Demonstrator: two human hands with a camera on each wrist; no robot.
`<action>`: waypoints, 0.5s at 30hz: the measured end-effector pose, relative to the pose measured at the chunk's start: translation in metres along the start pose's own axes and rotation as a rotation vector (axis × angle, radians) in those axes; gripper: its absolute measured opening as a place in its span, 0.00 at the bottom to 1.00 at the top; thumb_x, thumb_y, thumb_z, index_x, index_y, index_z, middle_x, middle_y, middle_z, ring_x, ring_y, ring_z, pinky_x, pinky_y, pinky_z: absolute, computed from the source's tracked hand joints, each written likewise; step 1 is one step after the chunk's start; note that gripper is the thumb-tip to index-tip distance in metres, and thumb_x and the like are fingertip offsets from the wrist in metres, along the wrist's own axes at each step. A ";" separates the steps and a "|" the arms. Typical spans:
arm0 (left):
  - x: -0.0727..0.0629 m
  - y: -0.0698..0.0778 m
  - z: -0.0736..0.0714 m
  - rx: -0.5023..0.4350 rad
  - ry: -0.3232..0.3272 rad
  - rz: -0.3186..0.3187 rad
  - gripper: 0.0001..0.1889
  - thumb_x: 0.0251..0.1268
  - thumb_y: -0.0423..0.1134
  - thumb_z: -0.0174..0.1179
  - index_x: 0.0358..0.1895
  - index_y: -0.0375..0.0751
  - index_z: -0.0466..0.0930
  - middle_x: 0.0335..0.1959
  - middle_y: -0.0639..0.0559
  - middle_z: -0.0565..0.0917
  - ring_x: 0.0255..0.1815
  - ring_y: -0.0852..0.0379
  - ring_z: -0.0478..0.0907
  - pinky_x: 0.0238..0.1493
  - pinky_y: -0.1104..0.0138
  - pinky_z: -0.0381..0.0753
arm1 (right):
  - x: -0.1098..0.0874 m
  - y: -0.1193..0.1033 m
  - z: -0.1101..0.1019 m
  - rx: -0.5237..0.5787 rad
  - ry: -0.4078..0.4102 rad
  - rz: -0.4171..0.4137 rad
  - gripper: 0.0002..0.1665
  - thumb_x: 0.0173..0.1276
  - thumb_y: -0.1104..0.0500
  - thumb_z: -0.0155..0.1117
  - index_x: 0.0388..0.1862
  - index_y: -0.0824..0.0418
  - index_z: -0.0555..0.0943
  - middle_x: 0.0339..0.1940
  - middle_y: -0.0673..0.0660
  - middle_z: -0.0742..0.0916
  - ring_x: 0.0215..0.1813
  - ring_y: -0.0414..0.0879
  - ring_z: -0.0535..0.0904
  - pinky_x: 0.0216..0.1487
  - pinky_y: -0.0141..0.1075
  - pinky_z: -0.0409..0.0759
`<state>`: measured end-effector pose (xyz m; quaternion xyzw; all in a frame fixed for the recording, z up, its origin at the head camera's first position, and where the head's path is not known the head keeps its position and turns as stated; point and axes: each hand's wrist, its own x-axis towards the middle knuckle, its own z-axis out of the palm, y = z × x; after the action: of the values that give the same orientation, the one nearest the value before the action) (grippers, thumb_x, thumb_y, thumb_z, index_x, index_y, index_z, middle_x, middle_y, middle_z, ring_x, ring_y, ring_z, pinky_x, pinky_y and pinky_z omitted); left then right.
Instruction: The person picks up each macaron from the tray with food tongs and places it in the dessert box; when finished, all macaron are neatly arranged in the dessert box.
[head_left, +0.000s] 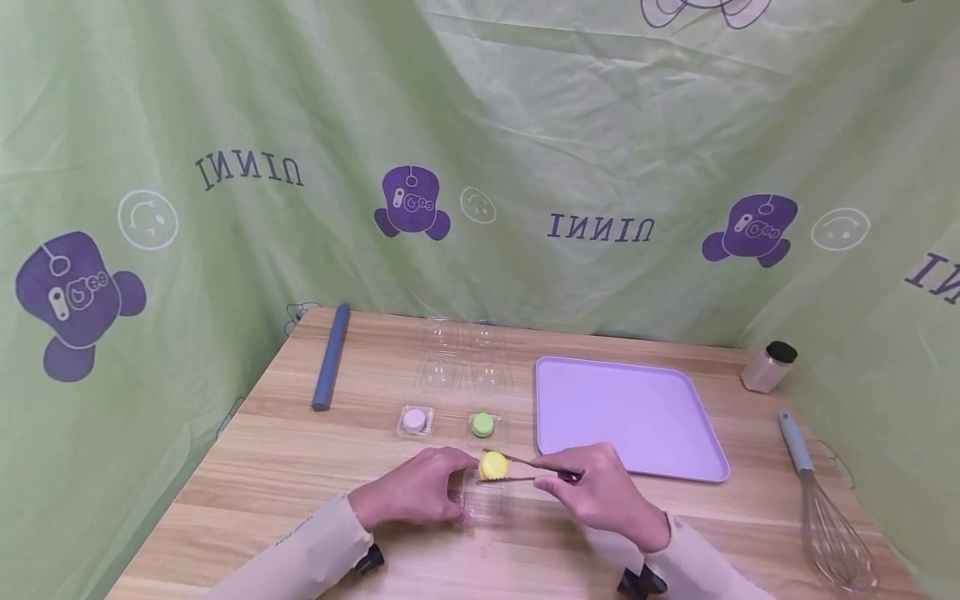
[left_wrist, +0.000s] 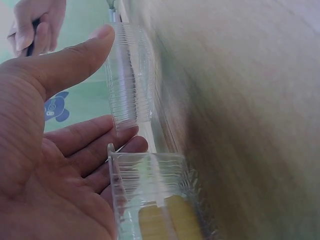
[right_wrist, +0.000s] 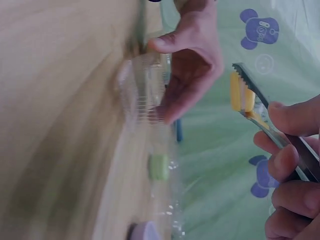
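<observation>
My left hand (head_left: 420,487) holds a small clear plastic box (head_left: 486,502) between thumb and fingers, low over the table. The box's ribbed wall (left_wrist: 127,80) shows in the left wrist view. My right hand (head_left: 600,492) grips dark serrated tongs (right_wrist: 255,87), whose tips pinch a yellow macaron (head_left: 492,466) above the box. A green macaron (head_left: 483,425) and a pale pink macaron (head_left: 414,420) sit in clear boxes just beyond the hands. Near the left fingers, another clear box (left_wrist: 145,162) contains something tan-yellow.
Behind the macarons lies clear molded packaging (head_left: 438,373). A purple tray (head_left: 622,412) sits right of centre. Farther right are a whisk (head_left: 828,517) and a dark-lidded jar (head_left: 767,371). At left lies a blue rod (head_left: 331,358). A green curtain (head_left: 487,125) hangs behind the table.
</observation>
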<state>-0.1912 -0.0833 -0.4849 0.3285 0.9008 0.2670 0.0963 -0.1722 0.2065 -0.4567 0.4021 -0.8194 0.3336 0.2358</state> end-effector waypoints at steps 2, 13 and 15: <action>0.000 0.000 0.000 0.000 -0.001 -0.001 0.40 0.43 0.51 0.80 0.64 0.41 0.79 0.61 0.51 0.85 0.64 0.54 0.80 0.69 0.60 0.80 | -0.003 0.001 0.003 -0.017 -0.027 0.004 0.12 0.52 0.60 0.81 0.37 0.57 0.92 0.26 0.47 0.92 0.28 0.26 0.81 0.31 0.19 0.81; 0.000 0.000 -0.002 0.020 -0.014 0.010 0.41 0.44 0.52 0.80 0.65 0.42 0.78 0.63 0.52 0.84 0.66 0.54 0.79 0.71 0.61 0.78 | -0.012 0.005 0.018 -0.074 -0.161 0.035 0.09 0.52 0.58 0.80 0.35 0.55 0.92 0.29 0.44 0.93 0.25 0.20 0.71 0.29 0.14 0.73; 0.000 0.000 -0.002 0.019 -0.014 0.011 0.40 0.45 0.52 0.80 0.65 0.42 0.78 0.63 0.52 0.84 0.66 0.54 0.79 0.71 0.61 0.78 | -0.012 0.005 0.019 -0.094 -0.178 0.042 0.09 0.53 0.57 0.80 0.34 0.54 0.92 0.30 0.44 0.93 0.24 0.20 0.71 0.29 0.15 0.73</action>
<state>-0.1920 -0.0840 -0.4830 0.3364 0.9008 0.2565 0.0979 -0.1719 0.2006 -0.4794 0.4013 -0.8602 0.2624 0.1735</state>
